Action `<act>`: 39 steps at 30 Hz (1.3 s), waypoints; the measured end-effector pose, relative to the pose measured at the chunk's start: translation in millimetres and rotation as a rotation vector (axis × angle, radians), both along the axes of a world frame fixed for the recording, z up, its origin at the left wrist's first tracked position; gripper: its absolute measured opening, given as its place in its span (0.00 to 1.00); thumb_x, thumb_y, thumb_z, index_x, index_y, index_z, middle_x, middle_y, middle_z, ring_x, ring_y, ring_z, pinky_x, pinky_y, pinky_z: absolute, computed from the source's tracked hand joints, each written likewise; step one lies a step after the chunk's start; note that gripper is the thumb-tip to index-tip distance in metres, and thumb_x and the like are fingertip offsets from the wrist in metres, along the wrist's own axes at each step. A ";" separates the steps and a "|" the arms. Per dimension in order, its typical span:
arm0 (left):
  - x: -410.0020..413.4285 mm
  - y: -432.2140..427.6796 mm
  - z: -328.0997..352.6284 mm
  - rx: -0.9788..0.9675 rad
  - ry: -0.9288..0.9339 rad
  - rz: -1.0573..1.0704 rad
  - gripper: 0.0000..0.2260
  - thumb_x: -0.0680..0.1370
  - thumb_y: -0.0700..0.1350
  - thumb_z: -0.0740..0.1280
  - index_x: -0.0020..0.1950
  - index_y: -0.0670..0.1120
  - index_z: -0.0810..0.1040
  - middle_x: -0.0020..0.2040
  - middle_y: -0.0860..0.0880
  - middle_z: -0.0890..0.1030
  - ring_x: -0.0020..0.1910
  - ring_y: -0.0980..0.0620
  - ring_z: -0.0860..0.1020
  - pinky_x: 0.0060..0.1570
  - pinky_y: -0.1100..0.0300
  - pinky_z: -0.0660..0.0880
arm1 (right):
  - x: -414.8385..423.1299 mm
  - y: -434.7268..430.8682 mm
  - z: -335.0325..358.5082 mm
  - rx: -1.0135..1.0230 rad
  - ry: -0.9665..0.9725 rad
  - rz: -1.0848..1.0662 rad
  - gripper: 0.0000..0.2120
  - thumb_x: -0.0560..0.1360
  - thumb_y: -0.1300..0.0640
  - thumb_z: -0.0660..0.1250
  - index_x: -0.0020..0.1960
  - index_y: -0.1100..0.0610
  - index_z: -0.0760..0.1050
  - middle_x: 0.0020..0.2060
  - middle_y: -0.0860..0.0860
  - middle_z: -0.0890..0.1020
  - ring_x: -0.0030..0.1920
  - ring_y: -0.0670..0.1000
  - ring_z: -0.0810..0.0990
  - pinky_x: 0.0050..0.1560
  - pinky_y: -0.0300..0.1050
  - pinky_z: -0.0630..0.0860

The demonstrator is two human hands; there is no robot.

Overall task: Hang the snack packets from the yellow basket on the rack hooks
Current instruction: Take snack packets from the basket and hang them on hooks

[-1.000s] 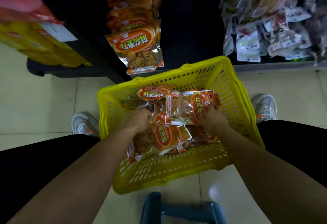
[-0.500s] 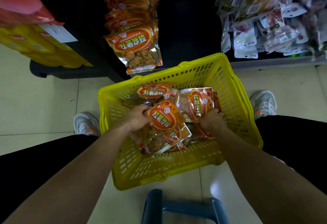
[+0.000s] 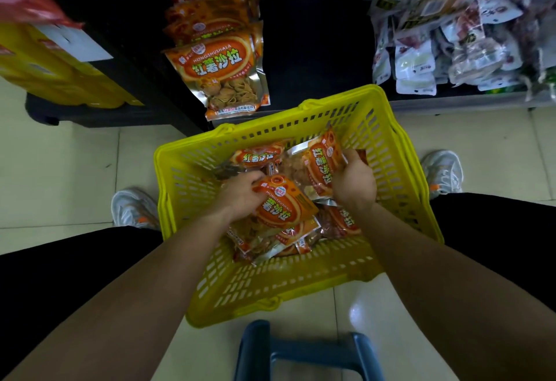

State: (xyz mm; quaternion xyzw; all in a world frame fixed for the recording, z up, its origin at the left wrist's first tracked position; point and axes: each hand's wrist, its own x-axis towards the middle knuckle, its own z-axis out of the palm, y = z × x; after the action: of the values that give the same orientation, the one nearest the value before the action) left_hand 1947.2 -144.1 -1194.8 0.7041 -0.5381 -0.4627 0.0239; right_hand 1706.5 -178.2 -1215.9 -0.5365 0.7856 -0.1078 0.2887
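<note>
Yellow plastic forms the basket (image 3: 186, 182) on the floor at the frame's centre, and both bare forearms reach down into it from the lower corners. The left hand (image 3: 240, 197), knuckles up, curls its fingers (image 3: 255, 177) round the top edge of an orange snack packet (image 3: 282, 203) lying on the pile. Just to its right, the right hand (image 3: 353, 185) grips a second packet (image 3: 319, 167), raised and tilted above the others, while matching hung packets (image 3: 219, 73) fill the rack at upper middle.
</note>
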 end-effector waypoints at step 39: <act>-13.3 -26.1 258.5 -0.651 0.431 0.435 0.13 0.72 0.50 0.77 0.43 0.55 0.73 0.46 0.52 0.85 0.44 0.58 0.84 0.35 0.67 0.78 | 17.2 -38.3 304.4 -0.366 -0.427 0.633 0.07 0.79 0.51 0.65 0.43 0.45 0.77 0.40 0.42 0.82 0.42 0.40 0.80 0.40 0.40 0.73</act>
State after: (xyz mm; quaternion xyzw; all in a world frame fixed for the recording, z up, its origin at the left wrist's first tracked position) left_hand 1933.9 -170.2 -936.3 0.6442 -0.4778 -0.3895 0.4527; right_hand 1723.7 -216.4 -911.6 -0.7593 0.4726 -0.2602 0.3639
